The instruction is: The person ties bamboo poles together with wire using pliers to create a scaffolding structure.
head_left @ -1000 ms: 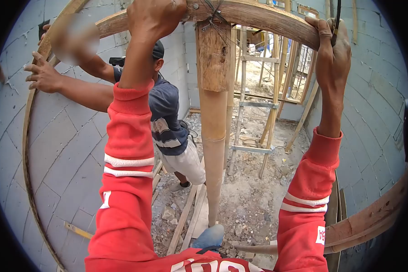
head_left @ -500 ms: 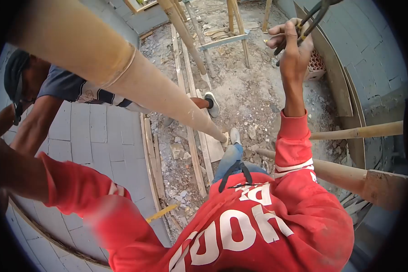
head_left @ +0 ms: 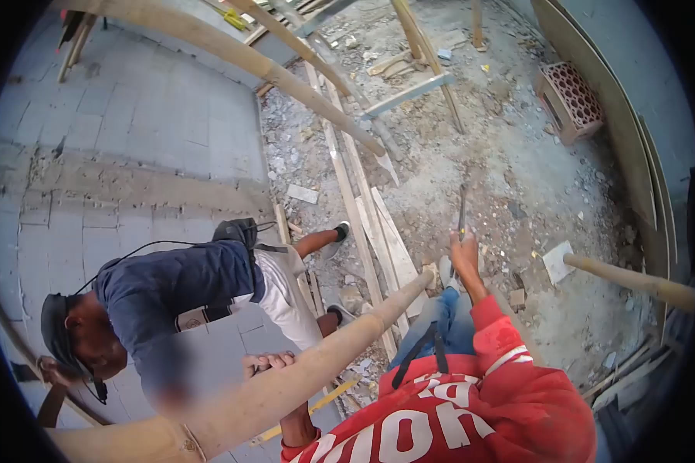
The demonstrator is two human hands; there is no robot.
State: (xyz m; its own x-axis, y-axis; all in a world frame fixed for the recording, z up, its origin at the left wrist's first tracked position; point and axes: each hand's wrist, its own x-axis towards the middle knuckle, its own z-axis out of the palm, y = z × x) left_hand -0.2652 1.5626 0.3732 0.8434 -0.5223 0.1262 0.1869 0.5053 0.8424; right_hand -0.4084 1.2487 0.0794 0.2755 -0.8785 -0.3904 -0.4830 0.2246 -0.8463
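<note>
A thick bamboo pole (head_left: 340,339) slants across the lower view, from the lower left up to my feet. My left hand (head_left: 269,363) is closed round it, fingers curled over its far side and the forearm behind the pole. My right hand (head_left: 465,255) is out in front above the rubble floor. It is closed on dark-handled pincers (head_left: 462,212) with a yellow mark, pointing away from me. A co-worker (head_left: 170,309) in a dark shirt and cap bends forward left of the pole, one hand (head_left: 58,372) near the face.
Thinner bamboo props (head_left: 301,89) and a wooden brace (head_left: 409,96) stand ahead. Long planks (head_left: 347,185) lie on the rubble floor (head_left: 502,177). Right are a perforated brick (head_left: 571,100), boards against the wall (head_left: 602,77) and another bamboo pole (head_left: 633,279). A grey block wall (head_left: 116,139) is left.
My right hand has come down from high on the right, still holding the pincers. The pole now crosses lower in view, with my left hand visible on it. The view has shifted, showing more of the co-worker.
</note>
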